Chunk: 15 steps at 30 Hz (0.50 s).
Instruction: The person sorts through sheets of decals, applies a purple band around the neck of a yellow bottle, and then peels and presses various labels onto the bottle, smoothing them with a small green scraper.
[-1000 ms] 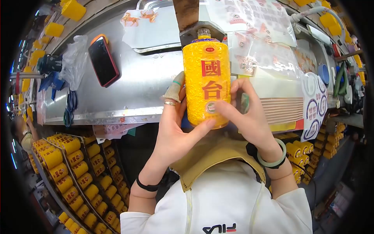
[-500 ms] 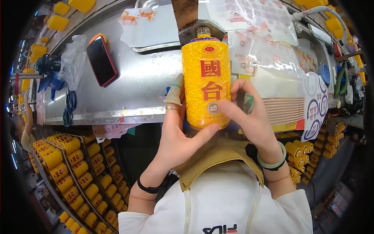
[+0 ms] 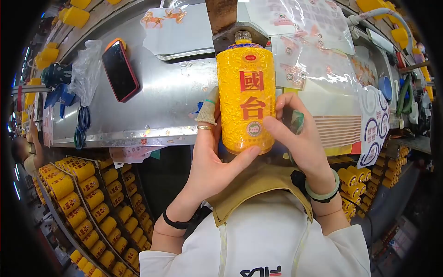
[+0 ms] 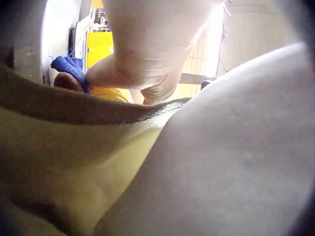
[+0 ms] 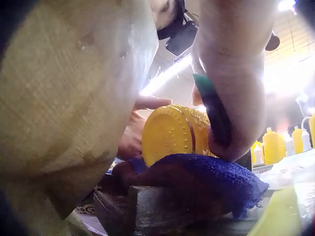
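A yellow embossed bottle (image 3: pixel 244 99) with red characters lies face up, its glass neck at a dark metal bracket (image 3: pixel 272 39). Near its base sits a round silver-grey label (image 3: pixel 253 129). My left hand (image 3: pixel 207 159) holds the bottle's left side, a cloth cot on one finger and the thumb along the base. My right hand (image 3: pixel 302 143) grips the right side, thumb tip beside the label. A green piece (image 3: pixel 297 122) shows at the right-hand fingers. In the right wrist view, the bottle's base (image 5: pixel 167 135) rests over a blue cloth (image 5: pixel 211 177). The left wrist view mostly shows sleeve and forearm.
On the metal bench, a phone (image 3: pixel 120 71) and crumpled plastic bag (image 3: pixel 87 71) are to the left. Clear sticker sheets (image 3: pixel 314 60) and a stack of striped paper (image 3: pixel 337 131) lie to the right. Racks of yellow bottles (image 3: pixel 92 203) stand below on the left.
My right thumb has slid right off the round label, leaving it uncovered. The left thumb has shifted slightly right along the base. Both hands stay on the bottle.
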Motion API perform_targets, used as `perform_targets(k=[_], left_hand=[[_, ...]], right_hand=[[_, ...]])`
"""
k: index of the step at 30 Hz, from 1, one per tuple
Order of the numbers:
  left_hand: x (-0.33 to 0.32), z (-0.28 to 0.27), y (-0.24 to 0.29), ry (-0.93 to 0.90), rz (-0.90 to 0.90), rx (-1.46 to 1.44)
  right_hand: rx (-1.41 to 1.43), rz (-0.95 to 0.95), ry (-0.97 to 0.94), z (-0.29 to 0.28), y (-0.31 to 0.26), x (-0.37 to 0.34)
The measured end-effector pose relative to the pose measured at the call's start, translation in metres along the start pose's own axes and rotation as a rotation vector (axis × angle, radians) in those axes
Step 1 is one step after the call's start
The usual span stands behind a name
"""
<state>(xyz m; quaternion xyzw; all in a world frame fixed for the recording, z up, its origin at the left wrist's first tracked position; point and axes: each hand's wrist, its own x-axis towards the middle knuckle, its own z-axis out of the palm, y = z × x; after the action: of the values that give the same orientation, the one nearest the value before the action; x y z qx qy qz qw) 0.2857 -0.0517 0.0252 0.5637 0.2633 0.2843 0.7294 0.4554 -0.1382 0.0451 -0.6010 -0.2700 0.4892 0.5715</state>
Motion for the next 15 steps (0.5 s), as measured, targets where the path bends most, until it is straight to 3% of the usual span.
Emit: perform_targets(k=[15], left_hand=[[0.0001, 0.0, 0.0036, -0.006, -0.002, 0.008]], right_hand=[[0.051, 0.072, 0.032, -0.0004, -0.0036, -0.0001]])
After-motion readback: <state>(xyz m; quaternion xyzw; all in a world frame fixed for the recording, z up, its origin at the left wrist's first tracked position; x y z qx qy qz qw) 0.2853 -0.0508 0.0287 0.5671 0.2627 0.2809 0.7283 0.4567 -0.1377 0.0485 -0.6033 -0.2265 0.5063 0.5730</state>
